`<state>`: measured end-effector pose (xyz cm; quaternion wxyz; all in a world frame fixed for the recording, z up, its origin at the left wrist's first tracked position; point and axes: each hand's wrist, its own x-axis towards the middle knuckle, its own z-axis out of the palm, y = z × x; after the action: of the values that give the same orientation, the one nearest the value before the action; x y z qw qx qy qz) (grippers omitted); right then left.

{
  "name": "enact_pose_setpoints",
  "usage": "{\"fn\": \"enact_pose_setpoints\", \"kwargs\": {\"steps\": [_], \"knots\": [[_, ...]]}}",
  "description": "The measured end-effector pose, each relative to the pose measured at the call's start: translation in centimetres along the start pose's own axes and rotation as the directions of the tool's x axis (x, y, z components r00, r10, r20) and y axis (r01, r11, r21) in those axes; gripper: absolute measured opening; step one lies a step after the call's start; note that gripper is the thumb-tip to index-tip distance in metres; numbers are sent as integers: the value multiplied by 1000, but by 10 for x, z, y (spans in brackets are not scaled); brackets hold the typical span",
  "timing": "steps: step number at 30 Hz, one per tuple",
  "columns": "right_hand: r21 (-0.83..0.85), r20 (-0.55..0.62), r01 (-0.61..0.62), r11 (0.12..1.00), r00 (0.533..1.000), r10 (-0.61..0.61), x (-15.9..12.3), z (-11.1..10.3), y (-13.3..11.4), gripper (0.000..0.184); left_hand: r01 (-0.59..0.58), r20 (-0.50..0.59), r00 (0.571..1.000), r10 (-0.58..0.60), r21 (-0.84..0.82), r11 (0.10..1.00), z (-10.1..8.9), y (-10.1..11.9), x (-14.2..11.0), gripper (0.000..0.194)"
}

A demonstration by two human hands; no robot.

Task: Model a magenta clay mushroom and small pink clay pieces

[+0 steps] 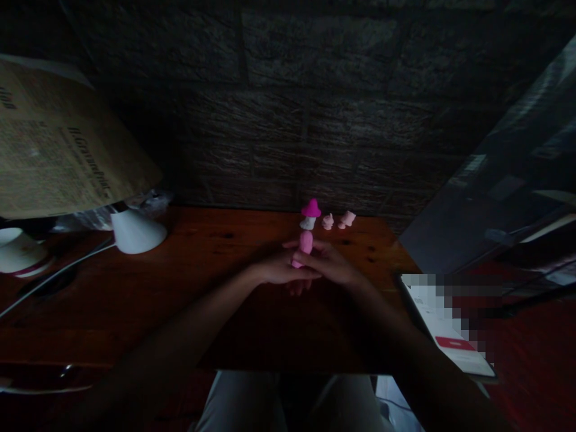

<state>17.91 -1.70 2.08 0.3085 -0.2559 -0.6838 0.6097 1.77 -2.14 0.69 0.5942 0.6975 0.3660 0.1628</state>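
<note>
A smooth, elongated pink lump (306, 242), which looks like modelling clay, stands tilted between my two hands above the wooden table. My left hand (279, 268) is closed around its lower left side. My right hand (332, 263) closes on it from the right, thumb across its lower part. Some fingers overlap below the lump, so their exact grip is partly hidden. Just beyond it stands a small mushroom-shaped figure (310, 210) with a magenta cap and pale stem. To its right sit two small pale pink pieces, a rounded one (327, 222) and a blockier one (347, 219).
A brick-patterned wall (270, 108) rises behind the wooden table (211, 258). At left are a white lamp base (137, 231) with a cord, a printed paper bag (67, 144) and a white cup (20, 252). A lit tablet-like screen (427, 300) lies at the right edge.
</note>
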Motion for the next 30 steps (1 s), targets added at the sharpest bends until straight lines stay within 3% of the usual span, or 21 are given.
{"fn": "enact_pose_setpoints", "kwargs": {"steps": [5,10,15,19,23,27,30], "knots": [[21,15,-17,1000,1000,17,0,1,1,53,45,-76,997,-31,191,981,1,6,-4,38],[-30,-39,15,999,999,-16,0,-2,4,51,-8,-125,992,19,91,996,1,7,-4,35],[-73,37,70,995,997,-68,-3,-4,-4,50,-78,106,989,107,-244,967,-8,4,-6,43],[-88,116,155,984,983,-144,-4,-3,-8,42,-24,268,959,97,-262,965,-11,9,-11,52],[-82,198,212,974,961,-193,-1,-4,-3,36,9,316,947,59,-210,978,-8,13,-13,55],[-34,208,216,976,957,-205,0,-4,0,36,-5,349,934,80,-210,978,-6,13,-11,52],[-20,183,154,988,972,-148,-2,-5,-1,40,-27,295,952,85,-197,980,-3,11,-8,52]]}}
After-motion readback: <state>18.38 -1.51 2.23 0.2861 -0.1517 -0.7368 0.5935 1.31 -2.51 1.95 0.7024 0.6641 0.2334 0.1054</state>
